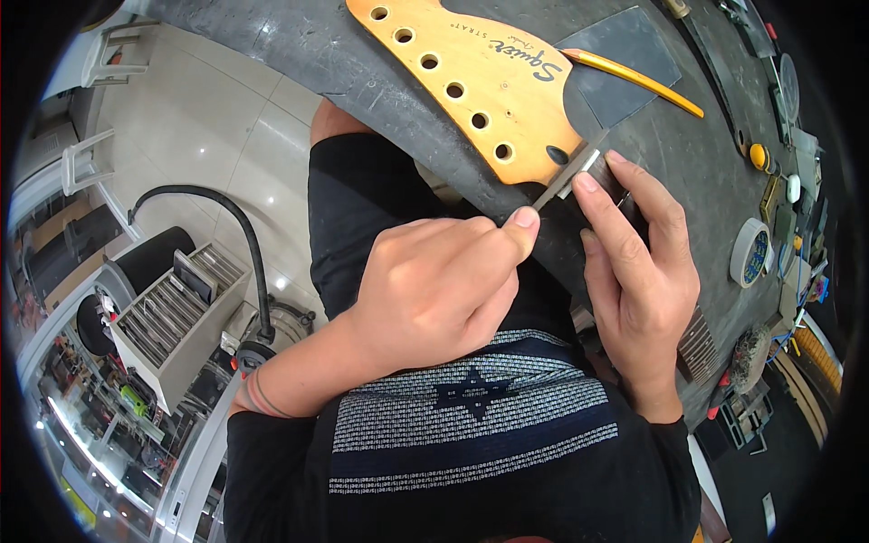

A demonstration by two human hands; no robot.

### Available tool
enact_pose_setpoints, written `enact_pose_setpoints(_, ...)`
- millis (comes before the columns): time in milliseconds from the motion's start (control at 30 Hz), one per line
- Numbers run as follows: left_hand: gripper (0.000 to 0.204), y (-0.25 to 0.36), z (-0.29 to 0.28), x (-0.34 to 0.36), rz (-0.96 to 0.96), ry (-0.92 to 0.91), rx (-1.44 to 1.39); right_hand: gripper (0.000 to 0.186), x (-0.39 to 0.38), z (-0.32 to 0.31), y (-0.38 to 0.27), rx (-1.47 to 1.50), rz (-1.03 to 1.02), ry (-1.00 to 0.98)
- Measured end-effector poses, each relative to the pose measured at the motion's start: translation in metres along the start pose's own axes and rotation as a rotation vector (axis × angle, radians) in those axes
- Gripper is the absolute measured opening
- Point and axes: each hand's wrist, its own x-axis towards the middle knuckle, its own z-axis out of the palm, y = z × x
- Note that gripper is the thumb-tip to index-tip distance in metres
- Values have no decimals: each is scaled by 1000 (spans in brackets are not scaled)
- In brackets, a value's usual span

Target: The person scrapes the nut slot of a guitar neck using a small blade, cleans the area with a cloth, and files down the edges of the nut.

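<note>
A pale wooden guitar headstock (466, 77) with several tuner holes lies angled on the grey workbench. My left hand (439, 281) pinches the lower end of a thin flat metal file-like strip (552, 190), its fingers curled. The strip lies across the neck beside a small whitish bar (589, 163) at the headstock's base. My right hand (638, 271) has index and middle fingertips pressed at that bar, its thumb lower down against the neck. The dark fretboard (697, 348) shows beyond my right hand, largely hidden by it. A yellow pencil (647, 81) rests near the headstock on a dark sheet (625, 100).
A tape roll (739, 253), a yellow-handled tool (759, 156) and small tools line the bench's right side. On the left are a slotted metal rack (163, 335), a black hose (249, 235) and white chairs (81, 163) on the tiled floor (199, 109).
</note>
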Motion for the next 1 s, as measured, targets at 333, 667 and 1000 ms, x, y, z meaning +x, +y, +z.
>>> enact_pose_setpoints(333,40,5,-3,-3,-40,-64,15,66,0,-1,1,-5,2,3)
enact_pose_setpoints(667,41,13,-15,-3,-84,-162,41,64,-2,0,2,11,21,1)
enact_pose_setpoints(1000,28,3,2,20,-48,34,-36,63,0,-2,1,-3,21,-9)
